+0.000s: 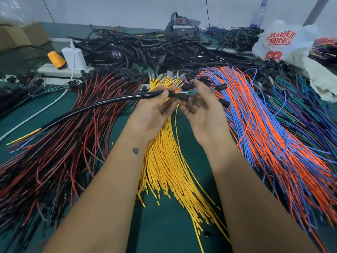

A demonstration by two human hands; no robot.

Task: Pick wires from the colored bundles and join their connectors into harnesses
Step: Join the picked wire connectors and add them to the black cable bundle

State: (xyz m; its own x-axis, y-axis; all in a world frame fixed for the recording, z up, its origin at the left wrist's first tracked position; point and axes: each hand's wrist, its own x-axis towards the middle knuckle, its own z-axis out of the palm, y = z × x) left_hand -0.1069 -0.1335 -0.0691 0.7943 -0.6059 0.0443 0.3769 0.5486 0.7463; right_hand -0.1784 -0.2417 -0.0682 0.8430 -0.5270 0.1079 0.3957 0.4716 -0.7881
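Observation:
My left hand (pixel 152 111) pinches the near end of a black sleeved harness (pixel 87 109) that runs off to the left, loose coloured wire tips showing at its far end. My right hand (pixel 202 108) faces it, palm up, fingers curled around black connectors (pixel 187 86) on orange and green wires coming out of the sleeve. Both hands are raised over the yellow wire bundle (pixel 164 161). A red-and-black bundle (pixel 60 143) lies to the left. An orange-and-blue bundle (pixel 269 128) lies to the right, with a green and purple bundle (pixel 310 114) beyond it.
A tangle of black finished harnesses (pixel 145 50) fills the back of the green table (pixel 164 225). A white power strip (pixel 60 70) with a charger and an orange thread cone (pixel 55 59) stand back left. A white printed plastic bag (pixel 284 44) sits back right.

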